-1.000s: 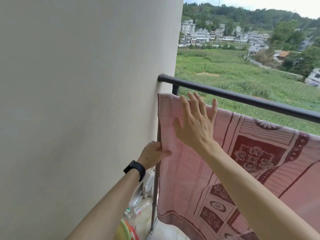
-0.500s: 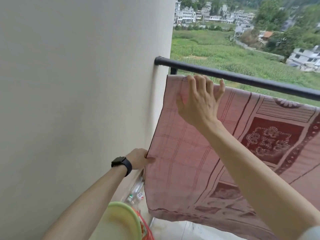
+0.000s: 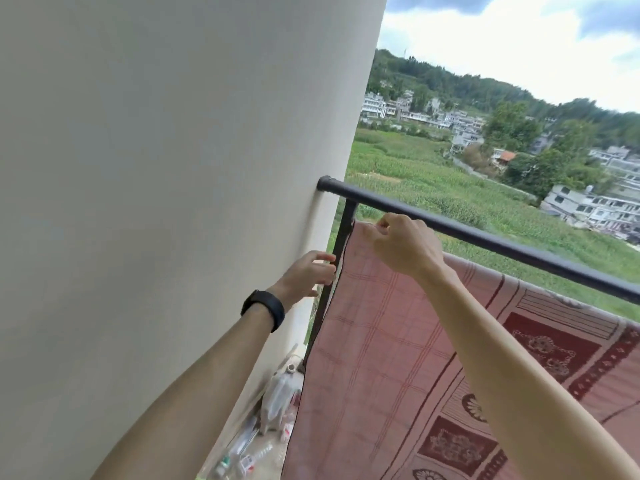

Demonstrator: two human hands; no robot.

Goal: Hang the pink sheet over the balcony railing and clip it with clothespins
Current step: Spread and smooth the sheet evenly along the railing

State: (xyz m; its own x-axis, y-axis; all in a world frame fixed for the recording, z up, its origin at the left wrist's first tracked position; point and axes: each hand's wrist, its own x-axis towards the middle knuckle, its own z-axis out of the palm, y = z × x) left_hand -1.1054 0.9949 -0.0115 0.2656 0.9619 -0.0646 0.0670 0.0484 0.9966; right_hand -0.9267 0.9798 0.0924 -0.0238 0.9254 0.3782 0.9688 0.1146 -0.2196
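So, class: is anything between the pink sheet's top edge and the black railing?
Nothing visible. The right hand pinches the pink patterned sheet's top edge just below the black metal railing; only open air lies between them.

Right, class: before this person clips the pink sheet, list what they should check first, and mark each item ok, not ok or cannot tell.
1. Pink sheet draped over the top rail: not ok, its top edge hangs below the rail.
2. Right hand pinches the sheet's top corner: ok.
3. Left hand grips the side edge: cannot tell.
4. Clothespin to hand: not ok, none in view.
5. Sheet flat where it shows: ok.
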